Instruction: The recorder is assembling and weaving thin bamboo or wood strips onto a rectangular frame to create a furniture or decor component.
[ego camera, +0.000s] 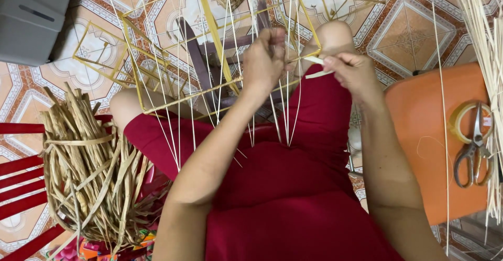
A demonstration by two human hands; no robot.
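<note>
- wire frame (157, 78) sits out in front over the knees, with a bunch of thin cane stakes (181, 130) running through it and down onto the lap
- left hand (264, 62) is up at the frame's near-right edge, closed round some stakes
- right hand (353, 72) is just to its right, pinching a flat strip (317, 67) that runs between the two hands
- bundle of dried fibre strands (89, 177) is off to the left, resting on a slatted chair (21, 187)
- stool (429, 146) on the right has scissors (474, 146) lying across a tape roll (461, 119) on top
- more loose canes (490, 57) along the far right edge
- box (31, 15) in the far-left corner on the tiled floor (414, 36)
</note>
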